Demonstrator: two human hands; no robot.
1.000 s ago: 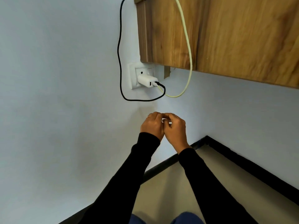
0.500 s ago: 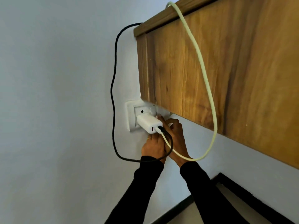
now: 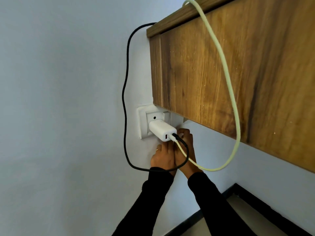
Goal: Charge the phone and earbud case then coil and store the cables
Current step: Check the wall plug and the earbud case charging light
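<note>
- Since half a second ago both hands sit a little closer under the charger (image 3: 162, 130), which stays plugged in.
- Left of the charger, the black cable (image 3: 125, 99) loops down the wall and back to its port.
- Below it, the left hand (image 3: 162, 158) reaches up; fingers hidden, grip unclear.
- Right hand (image 3: 185, 149) has fingers curled beside the charger; hold unclear.
- Rightward, the pale green cable (image 3: 233, 99) hangs over the wooden worktop (image 3: 238, 74).

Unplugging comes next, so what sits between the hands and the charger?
Nothing visible does. Both the left hand and right hand are at the white charger; only its black cable and pale green cable cross them.
</note>
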